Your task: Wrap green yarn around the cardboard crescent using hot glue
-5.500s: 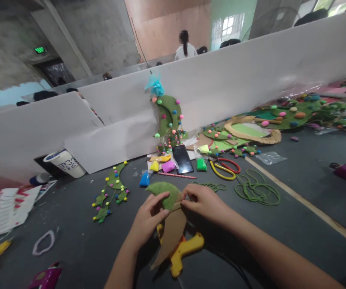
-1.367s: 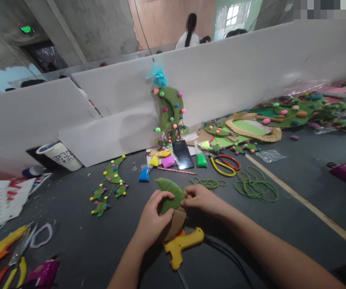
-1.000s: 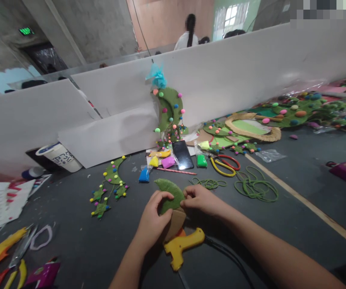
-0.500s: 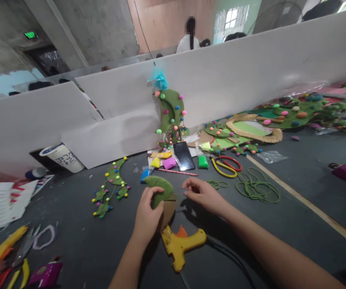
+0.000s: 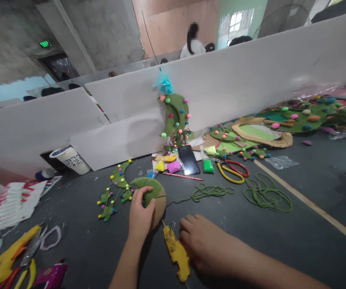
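While the left hand point(image 5: 141, 212) held a crescent of green felt on brown cardboard point(image 5: 160, 206) between thumb and fingers near the middle of the dark grey surface point(image 5: 85, 249), the right hand point(image 5: 204, 245) was closed on a yellow plastic glue gun point(image 5: 174, 253), its curled fingers hiding the handle. The nozzle pointed towards the far edge, just beside the cardboard. A tangled thin green cord point(image 5: 212, 192) lay farther from the near edge. At the far edge, a larger green crescent with coloured balls point(image 5: 181, 120) stood upright.
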`<state>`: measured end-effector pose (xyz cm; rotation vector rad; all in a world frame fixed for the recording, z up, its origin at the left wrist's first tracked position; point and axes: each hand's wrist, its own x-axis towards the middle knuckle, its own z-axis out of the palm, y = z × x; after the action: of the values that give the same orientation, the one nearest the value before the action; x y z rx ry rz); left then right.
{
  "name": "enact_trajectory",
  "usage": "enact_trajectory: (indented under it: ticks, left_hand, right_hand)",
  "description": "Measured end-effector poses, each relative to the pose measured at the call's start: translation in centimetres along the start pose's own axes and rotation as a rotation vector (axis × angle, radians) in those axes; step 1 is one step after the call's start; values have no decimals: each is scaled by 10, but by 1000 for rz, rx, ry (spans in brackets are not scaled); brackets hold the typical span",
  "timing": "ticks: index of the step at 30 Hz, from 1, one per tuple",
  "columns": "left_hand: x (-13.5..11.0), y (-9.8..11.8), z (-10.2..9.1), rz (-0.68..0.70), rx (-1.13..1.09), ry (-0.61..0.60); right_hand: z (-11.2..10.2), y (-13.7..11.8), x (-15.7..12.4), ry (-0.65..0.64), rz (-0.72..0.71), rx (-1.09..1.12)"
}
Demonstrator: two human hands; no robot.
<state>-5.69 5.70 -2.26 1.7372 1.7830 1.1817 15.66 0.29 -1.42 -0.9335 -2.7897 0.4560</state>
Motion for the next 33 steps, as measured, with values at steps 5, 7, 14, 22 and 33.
enact_trajectory:
  ticks: [5, 7, 14, 22, 33]
  left_hand:
    - [2, -1, -1, -8, 21, 32]
    - [3, -2, -3, -13, 35, 48]
    - [4, -3, -2, -24, 37, 51]
    - [-3, 6, 4, -18, -7, -13]
    - [-6, 11, 7, -16, -61, -24]
  right_hand:
    - [7, -5, 2, -35, -16, 27]
    - [2, -4, 1, -47, 17, 109]
    - [-19, 13, 0, 77, 245, 574]
    - [2, 32, 16, 447, 249, 517]
    - [1, 28, 19, 449, 271, 415]
